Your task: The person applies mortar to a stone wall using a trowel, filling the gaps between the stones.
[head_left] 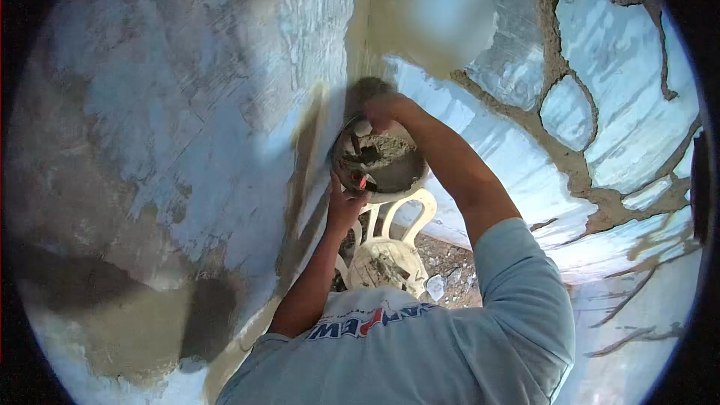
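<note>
A round bowl (418,182) of wet grey mortar (390,151) is held up in front of my chest, close to the corner of two walls. My left hand (349,204) grips its near left side, fingers wrapped round the rim. A small red-orange piece (362,181), like part of a tool, shows inside the rim by my left thumb. At the bowl's far edge my right hand (384,110) is closed, in shadow against the wall corner. A pale rounded end (363,128) shows just below it; I cannot tell what my right hand holds.
Below the bowl stands a cream plastic chair (420,214), its seat smeared with mortar. Rubble (456,281) covers the ground beside it. A blue-grey painted wall (187,105) rises on the left. To the right, a pale wall (622,82) has brown mortar bands between stone-like shapes.
</note>
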`<state>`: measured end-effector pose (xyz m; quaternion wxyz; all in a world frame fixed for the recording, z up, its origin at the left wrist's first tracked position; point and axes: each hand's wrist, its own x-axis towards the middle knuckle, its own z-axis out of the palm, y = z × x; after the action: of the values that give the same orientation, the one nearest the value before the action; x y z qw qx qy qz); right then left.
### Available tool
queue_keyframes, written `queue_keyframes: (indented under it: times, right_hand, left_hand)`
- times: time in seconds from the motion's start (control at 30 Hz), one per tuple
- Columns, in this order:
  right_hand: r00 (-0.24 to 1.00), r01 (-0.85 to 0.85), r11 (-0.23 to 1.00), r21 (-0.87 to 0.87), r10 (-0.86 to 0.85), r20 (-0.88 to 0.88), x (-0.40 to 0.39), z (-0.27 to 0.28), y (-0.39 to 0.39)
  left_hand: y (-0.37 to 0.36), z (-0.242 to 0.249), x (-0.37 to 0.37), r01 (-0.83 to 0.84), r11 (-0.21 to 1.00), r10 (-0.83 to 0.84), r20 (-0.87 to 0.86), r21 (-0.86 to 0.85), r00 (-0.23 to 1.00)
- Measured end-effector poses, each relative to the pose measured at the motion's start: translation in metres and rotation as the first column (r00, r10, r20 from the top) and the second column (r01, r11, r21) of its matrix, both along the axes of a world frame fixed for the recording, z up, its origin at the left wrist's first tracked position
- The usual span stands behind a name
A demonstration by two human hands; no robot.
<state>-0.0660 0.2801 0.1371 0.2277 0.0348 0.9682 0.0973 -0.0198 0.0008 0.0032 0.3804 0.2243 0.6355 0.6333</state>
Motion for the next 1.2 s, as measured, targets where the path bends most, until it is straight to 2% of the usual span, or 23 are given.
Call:
queue_keyframes:
  times: [0.1,0.17,0.2,0.3,0.37,0.47,0.53,0.57,0.6,0.63,0.67,0.7,0.73,0.77,0.8,0.83,0.87,0.9,0.93,0.97,1.07,1.17,1.2]
  right_hand:
    - [0.996,0.075,0.993,-0.092,-0.07,0.049,0.017,0.028,-0.014]
    - [0.991,-0.007,0.97,-0.244,-0.026,-0.132,0.037,0.002,0.014]
    - [0.975,-0.059,0.949,-0.31,-0.011,-0.221,0.048,-0.006,0.027]
    - [0.926,0.264,0.789,-0.554,-0.368,-0.083,0.098,0.014,0.015]
    - [0.856,0.085,0.628,-0.774,-0.444,-0.266,0.137,0.032,-0.017]
    - [0.74,-0.03,0.369,-0.929,-0.616,-0.268,0.171,-0.028,0.004]
    - [0.66,-0.039,0.367,-0.93,-0.689,-0.299,0.197,-0.021,-0.022]
    - [0.628,-0.108,0.351,-0.93,-0.701,-0.338,0.207,-0.038,-0.021]
    - [0.565,-0.083,0.304,-0.949,-0.77,-0.296,0.218,-0.037,-0.037]
    - [0.552,-0.103,0.158,-0.982,-0.812,-0.188,0.23,-0.04,-0.047]
    - [0.546,-0.177,0.074,-0.981,-0.822,-0.161,0.24,-0.043,-0.061]
    - [0.549,-0.318,0.028,-0.948,-0.809,-0.208,0.249,-0.058,-0.067]
    - [0.52,-0.221,0.061,-0.973,-0.837,-0.17,0.257,-0.066,-0.075]
    - [0.42,-0.155,0.01,-0.988,-0.905,-0.075,0.26,-0.062,-0.095]
    - [0.402,-0.173,0.186,-0.967,-0.883,-0.242,0.265,-0.058,-0.109]
    - [0.364,-0.138,0.055,-0.989,-0.926,-0.102,0.268,-0.06,-0.12]
    - [0.382,-0.157,0.086,-0.984,-0.913,-0.141,0.27,-0.056,-0.129]
    - [0.347,-0.163,0.125,-0.979,-0.921,-0.176,0.27,-0.051,-0.137]
    - [0.311,-0.166,0.16,-0.973,-0.928,-0.206,0.267,-0.048,-0.142]
    - [0.313,-0.2,0.126,-0.972,-0.932,-0.185,0.266,-0.05,-0.139]
    - [0.252,-0.323,0.17,-0.931,-0.933,-0.258,0.251,-0.034,-0.121]
    - [0.132,-0.386,0.294,-0.875,-0.921,-0.367,0.214,0.058,-0.129]
    - [0.116,-0.465,0.26,-0.846,-0.93,-0.35,0.2,0.083,-0.126]
  left_hand:
    - [0.0,-0.004,0.0,0.003,0.996,0.001,-0.05,0.089,0.999]
    - [-0.001,-0.011,-0.001,0.024,0.987,-0.009,-0.094,0.158,0.995]
    - [0.001,-0.015,-0.002,0.012,0.991,-0.002,-0.074,0.136,0.997]
    - [0.002,-0.022,-0.001,-0.007,0.995,0.008,-0.01,0.104,1.0]
    - [0.001,-0.021,-0.002,-0.007,0.99,0.003,0.029,0.141,1.0]
    - [0.003,-0.032,-0.003,-0.014,0.978,0.001,0.063,0.206,0.998]
    - [0.008,-0.045,-0.003,-0.033,0.969,0.022,0.047,0.244,0.999]
    - [0.005,-0.039,-0.004,-0.02,0.98,0.016,0.02,0.196,1.0]
    - [0.004,-0.031,-0.002,-0.029,0.983,0.023,0.035,0.18,0.999]
    - [0.003,-0.023,0.001,-0.038,0.986,0.03,0.05,0.164,0.998]
    - [0.002,-0.016,0.004,-0.046,0.988,0.037,0.066,0.149,0.997]
    - [0.006,-0.032,0.003,-0.048,0.966,0.023,0.102,0.254,0.995]
    - [0.008,-0.038,-0.002,-0.03,0.968,0.011,0.078,0.249,0.997]
    - [0.009,-0.043,-0.007,-0.012,0.97,-0.001,0.053,0.244,0.999]
    - [0.008,-0.038,-0.006,-0.029,0.97,0.019,0.045,0.241,0.999]
    - [0.006,-0.033,-0.004,-0.045,0.97,0.038,0.036,0.238,0.999]
    - [0.005,-0.033,-0.002,-0.058,0.963,0.05,0.038,0.262,0.998]
    - [0.004,-0.033,0.0,-0.07,0.956,0.061,0.04,0.285,0.997]
    - [0.004,-0.04,-0.003,-0.048,0.975,0.053,-0.018,0.216,0.998]
    - [0.004,-0.048,-0.009,-0.032,0.989,0.043,-0.074,0.142,0.996]
    - [0.004,-0.045,-0.009,-0.013,0.97,0.012,0.007,0.243,1.0]
    - [0.002,-0.02,-0.002,-0.027,0.957,0.012,0.053,0.289,0.999]
    - [0.004,-0.03,-0.004,-0.021,0.961,0.015,0.024,0.277,1.0]
